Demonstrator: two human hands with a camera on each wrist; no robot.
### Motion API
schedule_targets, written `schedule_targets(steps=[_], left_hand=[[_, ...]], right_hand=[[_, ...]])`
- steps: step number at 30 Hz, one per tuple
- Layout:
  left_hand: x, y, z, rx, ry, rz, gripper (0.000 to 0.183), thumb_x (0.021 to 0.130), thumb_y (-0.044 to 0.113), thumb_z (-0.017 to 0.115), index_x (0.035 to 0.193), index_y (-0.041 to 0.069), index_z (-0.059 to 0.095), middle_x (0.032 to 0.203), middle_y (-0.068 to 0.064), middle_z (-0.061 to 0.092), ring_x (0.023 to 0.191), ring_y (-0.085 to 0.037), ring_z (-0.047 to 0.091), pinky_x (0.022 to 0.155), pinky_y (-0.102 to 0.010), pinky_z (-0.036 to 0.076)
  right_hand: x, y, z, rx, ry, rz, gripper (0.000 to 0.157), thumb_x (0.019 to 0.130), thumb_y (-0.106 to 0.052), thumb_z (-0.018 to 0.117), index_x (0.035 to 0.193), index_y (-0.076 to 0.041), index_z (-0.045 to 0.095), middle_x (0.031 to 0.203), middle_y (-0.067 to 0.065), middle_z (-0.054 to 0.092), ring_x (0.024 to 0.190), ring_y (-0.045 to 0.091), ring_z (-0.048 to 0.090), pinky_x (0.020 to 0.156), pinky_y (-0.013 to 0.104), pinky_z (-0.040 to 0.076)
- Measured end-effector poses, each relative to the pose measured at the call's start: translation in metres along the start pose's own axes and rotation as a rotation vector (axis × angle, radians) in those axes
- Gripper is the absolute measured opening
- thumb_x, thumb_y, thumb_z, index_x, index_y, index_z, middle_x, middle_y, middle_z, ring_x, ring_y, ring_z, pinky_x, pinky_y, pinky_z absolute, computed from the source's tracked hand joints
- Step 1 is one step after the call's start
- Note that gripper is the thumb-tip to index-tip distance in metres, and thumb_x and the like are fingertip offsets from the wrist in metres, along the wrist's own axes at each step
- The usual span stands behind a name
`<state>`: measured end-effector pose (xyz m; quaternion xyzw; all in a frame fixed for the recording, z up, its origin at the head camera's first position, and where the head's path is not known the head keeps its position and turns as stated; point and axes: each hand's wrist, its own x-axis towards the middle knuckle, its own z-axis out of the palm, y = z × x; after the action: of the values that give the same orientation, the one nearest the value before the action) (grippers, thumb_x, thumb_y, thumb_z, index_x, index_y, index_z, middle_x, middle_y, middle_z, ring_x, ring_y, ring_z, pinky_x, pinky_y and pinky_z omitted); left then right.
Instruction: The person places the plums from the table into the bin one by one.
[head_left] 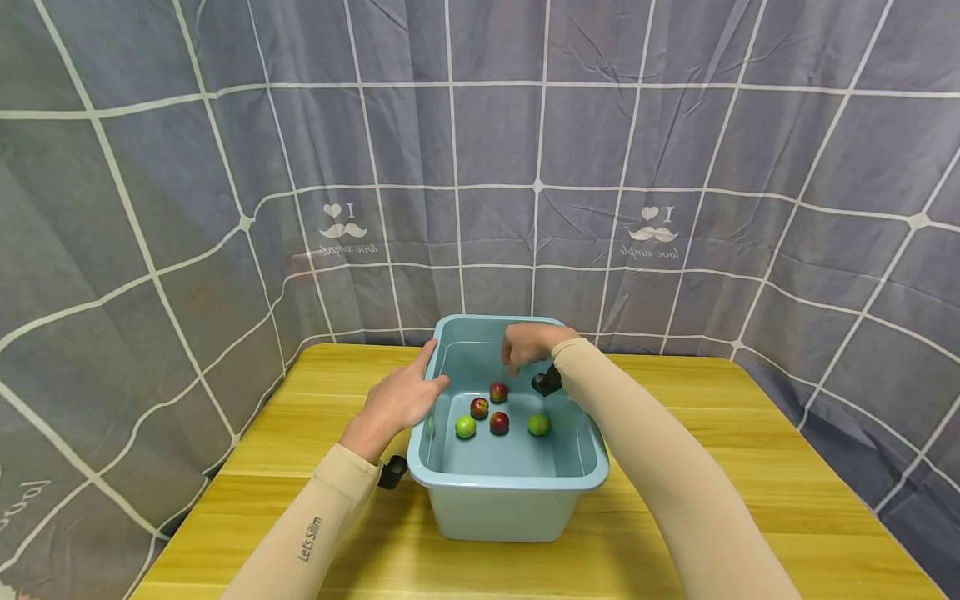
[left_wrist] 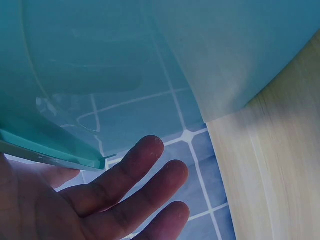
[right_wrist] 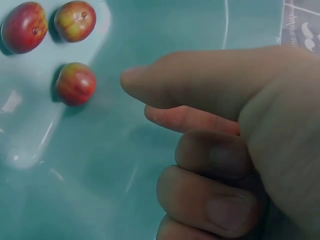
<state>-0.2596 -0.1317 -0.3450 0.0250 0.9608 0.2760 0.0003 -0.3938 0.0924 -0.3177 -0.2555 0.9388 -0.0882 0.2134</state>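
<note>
A light-blue plastic basin (head_left: 510,482) stands on the table. My left hand (head_left: 401,402) rests on its left rim, thumb over the edge. In the left wrist view several fingers (left_wrist: 145,192) extend loosely outside the wall. Over the basin's far right part hangs my right hand (head_left: 528,343). In the right wrist view its thumb (right_wrist: 175,77) reaches forward above the index finger while the other fingers bend toward the palm, with nothing seen in them. A small red plum-like fruit (right_wrist: 76,84) lies just beyond the thumb tip. Two more red fruits (head_left: 479,407) lie beside it.
On the basin floor are also two green fruits (head_left: 466,427), one near the red group and one further right. A wooden table (head_left: 345,375) surrounds the basin. Behind it hangs a grey checked curtain (head_left: 495,225). Black devices (head_left: 393,472) are strapped at both wrists.
</note>
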Motion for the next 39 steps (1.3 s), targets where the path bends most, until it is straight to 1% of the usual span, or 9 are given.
schedule_targets(steps=[5, 8, 10, 13, 16, 20, 25, 27, 39], left_hand=[[0.001, -0.001, 0.001, 0.004, 0.001, 0.003, 0.076, 0.098, 0.049, 0.044, 0.164, 0.030, 0.011, 0.142, -0.015, 0.058, 0.100, -0.030, 0.066, 0.062, -0.039, 0.047], [0.001, -0.001, 0.000, 0.003, 0.001, 0.003, 0.076, 0.098, 0.049, 0.044, 0.164, 0.029, 0.012, 0.142, -0.015, 0.059, 0.099, -0.030, 0.066, 0.062, -0.039, 0.046], [0.001, 0.000, 0.000, 0.001, 0.002, 0.002, 0.076, 0.098, 0.049, 0.044, 0.164, 0.030, 0.012, 0.141, -0.015, 0.059, 0.098, -0.030, 0.065, 0.062, -0.038, 0.046], [0.000, 0.000, 0.000, 0.003, 0.001, 0.001, 0.076, 0.098, 0.049, 0.043, 0.164, 0.030, 0.011, 0.140, -0.015, 0.060, 0.095, -0.029, 0.066, 0.061, -0.038, 0.046], [0.000, 0.001, 0.000, 0.006, -0.001, -0.004, 0.076, 0.098, 0.050, 0.043, 0.164, 0.031, 0.011, 0.140, -0.015, 0.060, 0.094, -0.029, 0.066, 0.061, -0.037, 0.045], [-0.001, 0.001, 0.000, 0.004, -0.001, -0.008, 0.075, 0.098, 0.050, 0.043, 0.164, 0.031, 0.011, 0.140, -0.015, 0.060, 0.094, -0.029, 0.065, 0.060, -0.037, 0.045], [0.000, 0.001, 0.000, 0.003, -0.001, -0.009, 0.075, 0.098, 0.049, 0.043, 0.164, 0.031, 0.011, 0.135, -0.014, 0.062, 0.088, -0.026, 0.065, 0.059, -0.037, 0.044], [0.000, 0.001, -0.001, 0.006, 0.000, -0.006, 0.075, 0.098, 0.048, 0.043, 0.164, 0.031, 0.011, 0.135, -0.015, 0.062, 0.088, -0.026, 0.064, 0.059, -0.037, 0.044], [0.000, 0.001, 0.000, 0.003, 0.002, -0.005, 0.076, 0.097, 0.049, 0.043, 0.164, 0.031, 0.012, 0.142, -0.015, 0.059, 0.096, -0.029, 0.065, 0.061, -0.037, 0.045]], right_hand=[[-0.008, -0.004, -0.004, 0.030, 0.005, -0.024, 0.040, 0.087, -0.014, 0.075, 0.126, -0.004, 0.070, 0.106, 0.003, 0.070, 0.047, 0.009, 0.033, 0.049, 0.026, 0.034], [-0.015, -0.003, -0.006, 0.023, 0.022, -0.061, 0.038, 0.089, -0.017, 0.075, 0.125, -0.006, 0.070, 0.114, 0.004, 0.069, 0.056, 0.010, 0.040, 0.057, 0.028, 0.040], [-0.020, -0.002, -0.007, 0.005, 0.041, -0.090, 0.034, 0.090, -0.019, 0.074, 0.122, -0.008, 0.072, 0.120, 0.004, 0.068, 0.069, 0.012, 0.050, 0.069, 0.030, 0.047], [-0.030, 0.001, -0.009, -0.021, 0.063, -0.124, 0.030, 0.091, -0.023, 0.073, 0.119, -0.012, 0.073, 0.126, 0.004, 0.067, 0.098, 0.015, 0.060, 0.089, 0.036, 0.051], [-0.039, 0.004, -0.010, -0.022, 0.078, -0.151, 0.028, 0.092, -0.026, 0.072, 0.117, -0.015, 0.073, 0.123, 0.004, 0.067, 0.109, 0.020, 0.061, 0.094, 0.040, 0.051], [-0.052, 0.008, -0.012, 0.002, 0.097, -0.177, 0.025, 0.093, -0.025, 0.071, 0.116, -0.015, 0.073, 0.101, 0.001, 0.067, 0.087, 0.017, 0.058, 0.079, 0.034, 0.049], [-0.066, 0.013, -0.012, 0.032, 0.128, -0.221, 0.023, 0.093, -0.023, 0.070, 0.114, -0.014, 0.074, 0.067, -0.003, 0.048, 0.061, 0.012, 0.039, 0.062, 0.029, 0.038], [-0.071, 0.015, -0.012, 0.037, 0.146, -0.238, 0.022, 0.093, -0.023, 0.070, 0.113, -0.014, 0.074, 0.063, -0.003, 0.043, 0.058, 0.011, 0.036, 0.061, 0.028, 0.036], [-0.105, 0.024, -0.013, 0.083, 0.248, -0.284, 0.017, 0.096, -0.022, 0.067, 0.110, -0.016, 0.074, 0.058, -0.004, 0.038, 0.054, 0.011, 0.032, 0.060, 0.029, 0.034]])
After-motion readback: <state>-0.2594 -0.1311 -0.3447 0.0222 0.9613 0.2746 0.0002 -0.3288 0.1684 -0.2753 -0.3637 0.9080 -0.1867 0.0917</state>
